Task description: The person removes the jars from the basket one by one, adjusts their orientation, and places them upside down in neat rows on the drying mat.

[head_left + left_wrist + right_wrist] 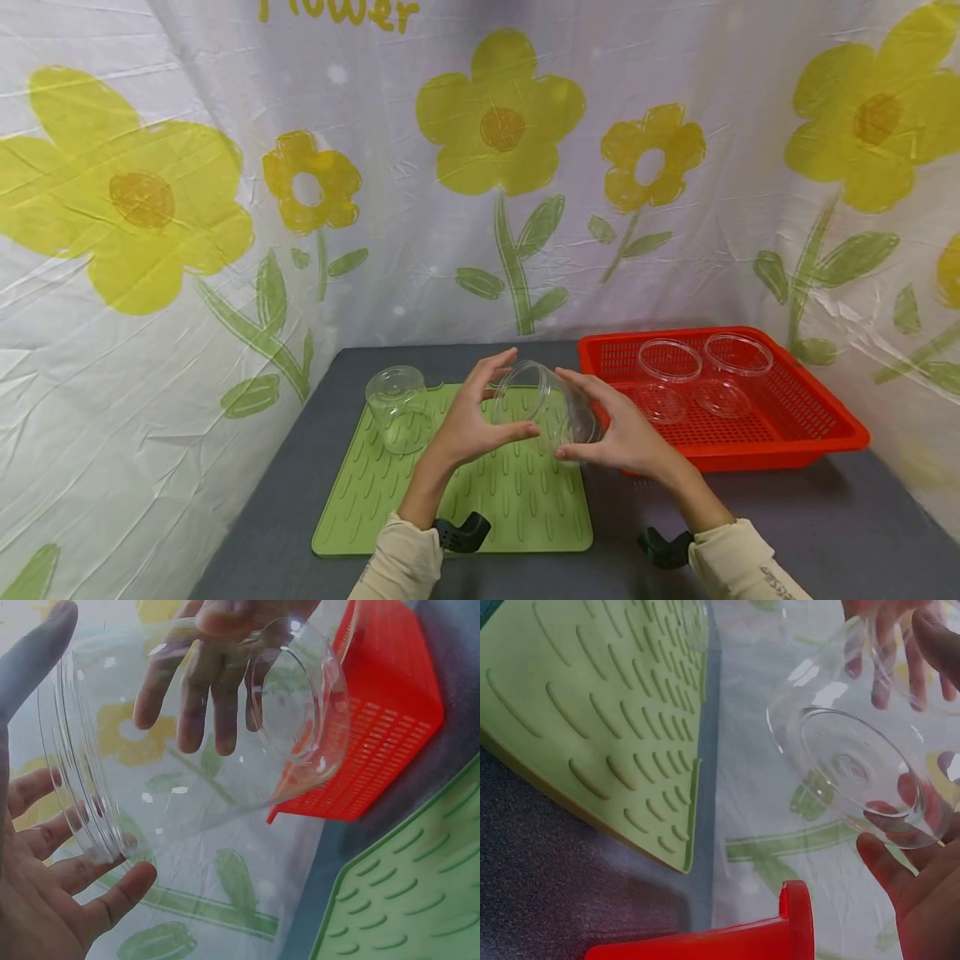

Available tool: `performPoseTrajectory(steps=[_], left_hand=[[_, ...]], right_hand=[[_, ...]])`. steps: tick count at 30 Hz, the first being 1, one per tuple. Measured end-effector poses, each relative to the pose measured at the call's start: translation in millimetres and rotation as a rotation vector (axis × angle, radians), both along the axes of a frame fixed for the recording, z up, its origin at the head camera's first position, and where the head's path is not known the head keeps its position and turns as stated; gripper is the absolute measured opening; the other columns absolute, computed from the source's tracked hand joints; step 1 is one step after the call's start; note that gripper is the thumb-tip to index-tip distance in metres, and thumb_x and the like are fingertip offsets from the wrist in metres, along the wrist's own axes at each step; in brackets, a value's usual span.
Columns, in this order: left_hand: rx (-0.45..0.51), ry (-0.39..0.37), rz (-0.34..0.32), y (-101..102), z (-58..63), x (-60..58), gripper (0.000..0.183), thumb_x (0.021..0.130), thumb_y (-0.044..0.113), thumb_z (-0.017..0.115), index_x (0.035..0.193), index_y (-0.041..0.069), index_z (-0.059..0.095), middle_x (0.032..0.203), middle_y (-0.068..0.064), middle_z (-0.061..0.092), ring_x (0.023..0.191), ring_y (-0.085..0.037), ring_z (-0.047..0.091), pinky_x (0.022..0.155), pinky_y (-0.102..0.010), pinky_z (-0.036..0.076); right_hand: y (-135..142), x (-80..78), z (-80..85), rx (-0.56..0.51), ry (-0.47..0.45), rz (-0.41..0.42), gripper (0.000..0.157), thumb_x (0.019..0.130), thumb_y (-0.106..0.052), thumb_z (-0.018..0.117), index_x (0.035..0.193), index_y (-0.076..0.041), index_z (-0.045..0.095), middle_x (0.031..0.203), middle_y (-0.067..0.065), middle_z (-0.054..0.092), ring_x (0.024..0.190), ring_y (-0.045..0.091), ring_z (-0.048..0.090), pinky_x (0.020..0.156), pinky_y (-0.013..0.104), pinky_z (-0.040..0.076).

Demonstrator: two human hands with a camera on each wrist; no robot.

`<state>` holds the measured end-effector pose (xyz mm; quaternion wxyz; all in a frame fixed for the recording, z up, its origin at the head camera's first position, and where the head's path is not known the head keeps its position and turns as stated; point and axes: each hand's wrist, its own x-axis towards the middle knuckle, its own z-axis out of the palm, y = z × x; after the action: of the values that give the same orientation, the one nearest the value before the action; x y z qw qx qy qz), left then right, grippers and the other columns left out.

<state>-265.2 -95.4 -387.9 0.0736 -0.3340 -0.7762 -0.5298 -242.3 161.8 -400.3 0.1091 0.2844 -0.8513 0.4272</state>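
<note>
Both hands hold a clear plastic jar (551, 402) over the green mat (495, 508), tipped onto its side. My left hand (468, 421) grips it around the ringed mouth end, thumb on one side and fingers spread on the other. At the base end, my right hand (626, 429) has its thumb and fingers curved round the wall. Through the transparent side in the left wrist view, the jar (202, 772) shows nothing inside. A second clear jar (397, 408) stands at the mat's back left corner.
A red perforated basket (750, 454) sits at the right, holding two clear jars (670, 362) with round rims facing up. The grey table (270, 517) extends around the mat. Behind it hangs a white flower-printed curtain (405, 275).
</note>
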Motion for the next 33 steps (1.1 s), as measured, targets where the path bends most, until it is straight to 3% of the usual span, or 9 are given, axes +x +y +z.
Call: performPoseTrajectory(steps=[6,10,16,21,26,33], left_hand=[[-0.076,0.052,0.021,5.3,3.9,1.0,0.091,0.079,0.066,0.078,0.155,0.031,0.042,0.152,-0.004,0.045,0.129,-0.023,0.051,0.096,-0.042,0.052],[-0.098,0.061,0.027,7.4,5.5,1.4,0.081,0.082,0.056,0.081,0.152,0.033,0.047,0.147,-0.005,0.048,0.123,-0.018,0.050,0.092,-0.036,0.051],[-0.106,0.072,0.040,8.8,5.0,1.8,0.076,0.084,0.035,0.084,0.151,0.032,0.049,0.145,-0.010,0.050,0.122,-0.016,0.052,0.090,-0.035,0.050],[-0.094,0.092,0.046,8.7,2.8,1.6,0.074,0.084,0.039,0.084,0.149,0.030,0.051,0.143,-0.003,0.051,0.121,-0.016,0.053,0.089,-0.037,0.052],[-0.072,0.112,0.047,8.4,-0.1,0.6,0.072,0.085,0.045,0.081,0.148,0.028,0.052,0.143,-0.004,0.051,0.120,-0.018,0.055,0.090,-0.039,0.053],[-0.018,0.129,0.055,8.0,-4.9,0.3,0.071,0.085,0.035,0.083,0.148,0.024,0.053,0.143,-0.010,0.052,0.119,-0.024,0.057,0.090,-0.041,0.054]], right_hand=[[-1.7,0.8,-0.2,0.035,0.023,0.018,0.099,0.072,-0.031,0.095,0.155,-0.026,0.043,0.156,0.003,0.049,0.141,0.030,0.049,0.108,0.065,0.045],[-1.8,1.1,0.3,0.044,0.026,0.019,0.099,0.072,-0.033,0.094,0.156,-0.023,0.043,0.155,0.003,0.049,0.141,0.030,0.049,0.108,0.065,0.045],[-1.5,2.8,2.4,0.049,0.022,0.021,0.098,0.072,-0.036,0.094,0.155,-0.023,0.043,0.155,0.003,0.049,0.140,0.030,0.050,0.107,0.065,0.046],[-0.6,2.8,2.2,0.047,0.022,0.029,0.098,0.073,-0.041,0.093,0.156,-0.029,0.041,0.156,0.003,0.048,0.142,0.030,0.048,0.108,0.066,0.045],[0.1,1.8,1.1,0.044,0.018,0.034,0.100,0.073,-0.045,0.092,0.156,-0.029,0.040,0.157,0.003,0.047,0.143,0.030,0.046,0.109,0.066,0.043],[2.3,3.3,1.7,-0.002,0.018,0.008,0.102,0.070,-0.037,0.095,0.156,-0.030,0.040,0.156,0.007,0.047,0.140,0.030,0.048,0.107,0.066,0.045]])
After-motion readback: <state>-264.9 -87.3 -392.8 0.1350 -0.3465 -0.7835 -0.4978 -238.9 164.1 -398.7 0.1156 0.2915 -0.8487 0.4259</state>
